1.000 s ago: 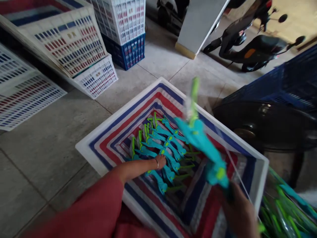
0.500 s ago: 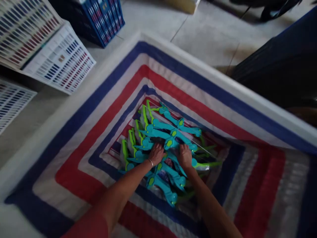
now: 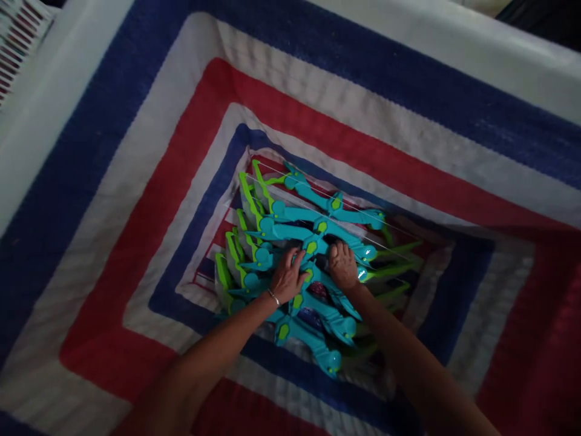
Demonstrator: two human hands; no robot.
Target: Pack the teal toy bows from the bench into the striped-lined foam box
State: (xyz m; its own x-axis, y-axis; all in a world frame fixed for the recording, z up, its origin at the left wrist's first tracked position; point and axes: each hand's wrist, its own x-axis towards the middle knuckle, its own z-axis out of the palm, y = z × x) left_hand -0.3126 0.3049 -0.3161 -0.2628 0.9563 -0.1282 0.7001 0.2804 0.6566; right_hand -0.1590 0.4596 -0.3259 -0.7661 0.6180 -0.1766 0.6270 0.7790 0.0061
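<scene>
Several teal and lime-green toy bows [image 3: 297, 230] with thin white strings lie in an overlapping row at the bottom of a deep striped bag [image 3: 177, 151]. My left hand [image 3: 288, 277], with a bracelet at its wrist, rests on the grips of the middle bows. Its fingers and thumb are apart. My right hand [image 3: 344, 266] is at the right limb of a middle bow, its fingers curled down over it. The undersides of the fingers are hidden. Green limb tips stick up along the left side of the row.
High fabric walls striped in blue, white and red surround the bows, topped by a pale rim [image 3: 436, 45]. A white slatted crate [image 3: 20, 42] shows at the upper left, outside the bag. Something dark stands beyond the upper right rim.
My view has moved closer and down into the bag, so the crates and floor have mostly left view. Both hands stay among the middle bows; the left fingers have spread more.
</scene>
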